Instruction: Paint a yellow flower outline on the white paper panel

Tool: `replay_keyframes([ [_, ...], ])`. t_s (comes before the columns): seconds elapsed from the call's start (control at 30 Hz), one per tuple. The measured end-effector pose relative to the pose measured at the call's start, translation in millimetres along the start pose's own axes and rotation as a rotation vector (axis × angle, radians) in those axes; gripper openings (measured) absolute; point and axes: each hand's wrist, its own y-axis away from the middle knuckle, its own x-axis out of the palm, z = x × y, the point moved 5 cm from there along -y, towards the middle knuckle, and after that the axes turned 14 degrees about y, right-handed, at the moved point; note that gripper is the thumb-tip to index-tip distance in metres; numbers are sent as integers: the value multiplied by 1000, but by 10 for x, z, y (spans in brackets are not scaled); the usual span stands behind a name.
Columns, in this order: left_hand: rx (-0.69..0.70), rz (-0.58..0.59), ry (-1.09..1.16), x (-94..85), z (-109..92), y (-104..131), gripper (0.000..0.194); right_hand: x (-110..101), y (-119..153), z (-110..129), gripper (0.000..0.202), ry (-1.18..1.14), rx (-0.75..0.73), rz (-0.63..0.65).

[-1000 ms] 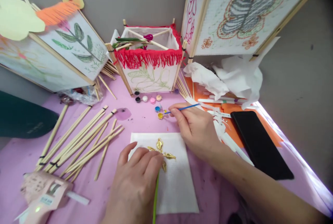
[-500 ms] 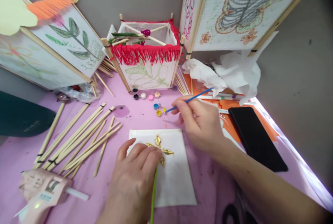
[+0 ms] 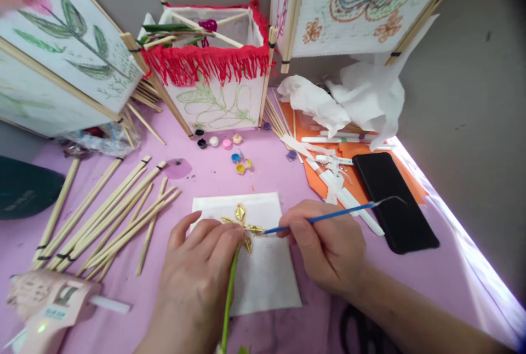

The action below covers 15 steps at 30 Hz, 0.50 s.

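My left hand [image 3: 201, 272] is closed on a flower with gold petals [image 3: 240, 212] and a long green stem [image 3: 229, 304]. The flower lies over a white square of cloth or paper [image 3: 267, 283]; its centre is partly hidden by my fingers. In my right hand [image 3: 329, 250] is a thin blue paintbrush [image 3: 329, 216], pinched between thumb and fingers. Its tip meets the right-hand gold petal, or hovers just at it; I cannot tell which. Beyond the white square stand small paint pots, among them a yellow pot [image 3: 240, 169] and a blue pot [image 3: 234, 158].
Wooden sticks [image 3: 119, 222] and a pink glue gun [image 3: 53, 310] lie at left. A red-fringed lantern [image 3: 213, 91] stands behind the pots. At right are a black phone [image 3: 396, 200], white paper scraps [image 3: 335, 178] and crumpled tissue [image 3: 316, 104]. Scissors [image 3: 357, 332] lie near the front edge.
My right hand has brought the paintbrush from the yellow paint pot back towards me, onto or beside the gold petal. My left hand keeps its hold on the flower. The camera view has shifted slightly.
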Motion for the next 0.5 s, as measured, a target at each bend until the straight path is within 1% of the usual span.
replay_keyframes([
  [0.13,-2,-4,9,-6,-5,-6,18,65,-20,23,24,20,-47,50],
  [0.3,6,-4,-6,-12,-12,-4,18,98,-25,13,23,16,-75,35],
  [0.5,-3,9,-3,7,16,9,18,98,-34,38,22,-3,-141,55],
])
